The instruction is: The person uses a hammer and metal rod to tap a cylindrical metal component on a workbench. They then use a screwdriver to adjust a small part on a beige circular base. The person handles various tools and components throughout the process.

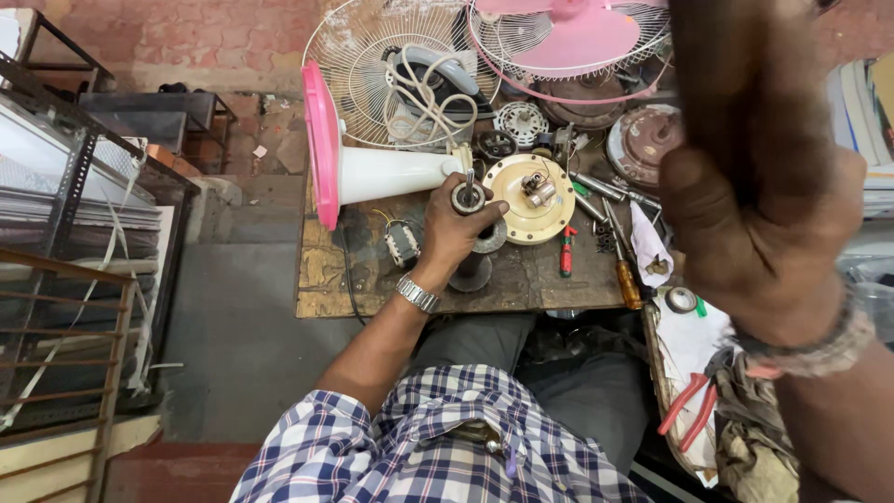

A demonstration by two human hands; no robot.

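I am gripping a round bearing part [467, 197] with my left hand [453, 233] mid-tabletop [321, 270]; my right hand [754, 224] is blurring, its fingers' state unclear.

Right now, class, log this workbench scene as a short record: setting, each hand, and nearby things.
setting: wooden bench cluttered with fan parts
left hand: grips a small round part on a metal stand
right hand: raised close to camera, blurred; what it holds cannot be told
beside left hand: cream disc, white fan base
tools: red screwdriver, red pliers
behind: wire guard, pink blade
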